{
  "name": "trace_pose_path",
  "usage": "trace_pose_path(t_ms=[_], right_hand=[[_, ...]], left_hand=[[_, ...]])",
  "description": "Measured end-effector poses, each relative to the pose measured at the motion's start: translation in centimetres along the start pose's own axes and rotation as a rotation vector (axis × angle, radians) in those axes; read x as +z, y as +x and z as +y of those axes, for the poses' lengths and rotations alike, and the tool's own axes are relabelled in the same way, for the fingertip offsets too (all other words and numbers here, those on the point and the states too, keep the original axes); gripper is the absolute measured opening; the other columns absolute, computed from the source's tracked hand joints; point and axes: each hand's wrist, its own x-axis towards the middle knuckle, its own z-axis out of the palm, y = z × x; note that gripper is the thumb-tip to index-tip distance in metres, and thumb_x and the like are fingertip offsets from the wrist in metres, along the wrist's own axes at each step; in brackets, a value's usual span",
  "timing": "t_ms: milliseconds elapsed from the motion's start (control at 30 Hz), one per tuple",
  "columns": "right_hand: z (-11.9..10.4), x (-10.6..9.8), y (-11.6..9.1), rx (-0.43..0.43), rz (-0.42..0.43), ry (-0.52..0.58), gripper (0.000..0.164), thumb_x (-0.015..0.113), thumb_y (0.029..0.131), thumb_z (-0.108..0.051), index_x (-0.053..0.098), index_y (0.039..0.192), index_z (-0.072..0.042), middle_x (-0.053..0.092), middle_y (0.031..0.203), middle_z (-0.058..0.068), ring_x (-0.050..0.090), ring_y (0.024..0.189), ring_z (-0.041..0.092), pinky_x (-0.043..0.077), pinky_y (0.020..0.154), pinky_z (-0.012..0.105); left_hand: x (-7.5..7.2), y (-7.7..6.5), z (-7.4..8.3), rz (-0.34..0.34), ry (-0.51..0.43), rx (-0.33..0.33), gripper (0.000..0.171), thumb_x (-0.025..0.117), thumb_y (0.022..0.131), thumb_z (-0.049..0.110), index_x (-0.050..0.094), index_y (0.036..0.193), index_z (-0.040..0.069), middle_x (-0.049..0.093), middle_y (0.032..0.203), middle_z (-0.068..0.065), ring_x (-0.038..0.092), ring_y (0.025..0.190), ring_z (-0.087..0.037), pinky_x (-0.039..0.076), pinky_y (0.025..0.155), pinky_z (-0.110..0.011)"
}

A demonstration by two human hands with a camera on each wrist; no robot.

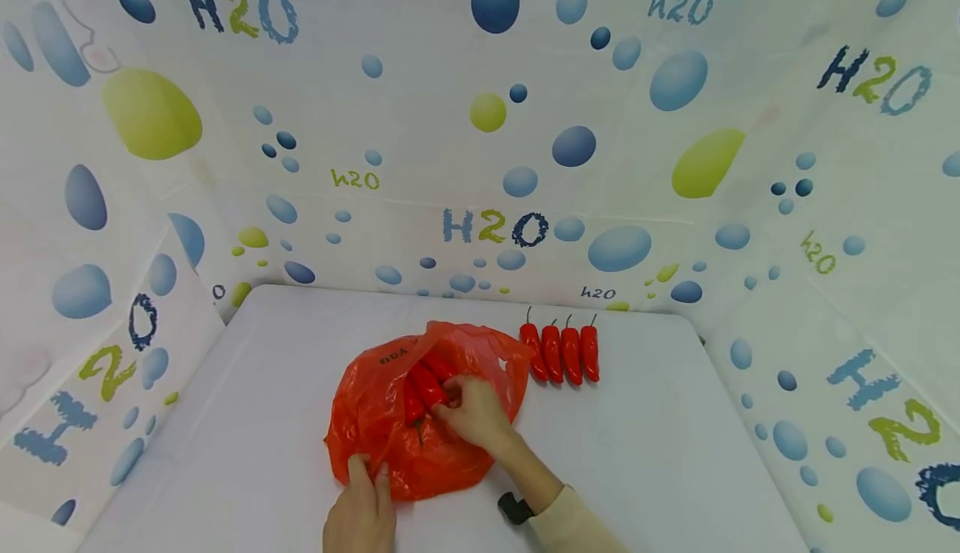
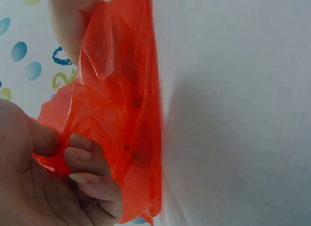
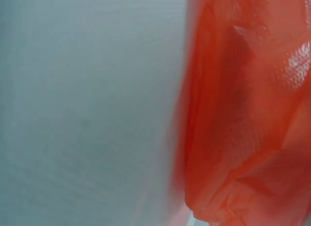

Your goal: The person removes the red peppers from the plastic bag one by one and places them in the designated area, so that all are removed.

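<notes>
The left hand (image 1: 360,507) pinches the near left edge of the bag between thumb and fingers. The right hand (image 1: 476,411) reaches into the bag's mouth, and its thumb and fingers seem to pinch the near end of a red pepper (image 1: 427,386).

A big spotted sheet (image 1: 420,111) makes walls at the far side, left and right. The white surface (image 1: 637,461) sits inside them.

The red bag (image 1: 367,419) lies in the middle, a bit left, all floppy and crinkly. Its thin folds could catch on fingers, so the left hand should keep the mouth wide and hold gently so nothing rips.

Four more peppers (image 1: 570,354) lie side by side at the far right, stems pointing far. The leftmost is right by the bag's edge, so a tug on the bag might bump it.

Inside the bag, another pepper (image 1: 412,403) lies just left of the pinched one, its stem pointing near. It's best to grip one smooth pepper by its fat part, and not snag that thin stem.
</notes>
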Motion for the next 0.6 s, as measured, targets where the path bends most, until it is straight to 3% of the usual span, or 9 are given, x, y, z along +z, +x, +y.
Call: trace_pose_path(t_ms=[600], right_hand=[[0.56,0.80,0.44,-0.025,0.007,-0.050,0.034,0.081,0.092,-0.021,0.071,0.117,0.000,0.066,0.076,-0.007,0.058,0.067,0.006,0.052,0.062,0.022]], left_hand=[[0.06,-0.03,-0.10,-0.005,0.008,-0.009,0.030,0.045,0.111,0.026,0.039,0.121,-0.003,0.048,0.064,-0.005,0.053,0.052,-0.022,0.039,0.051,-0.035]])
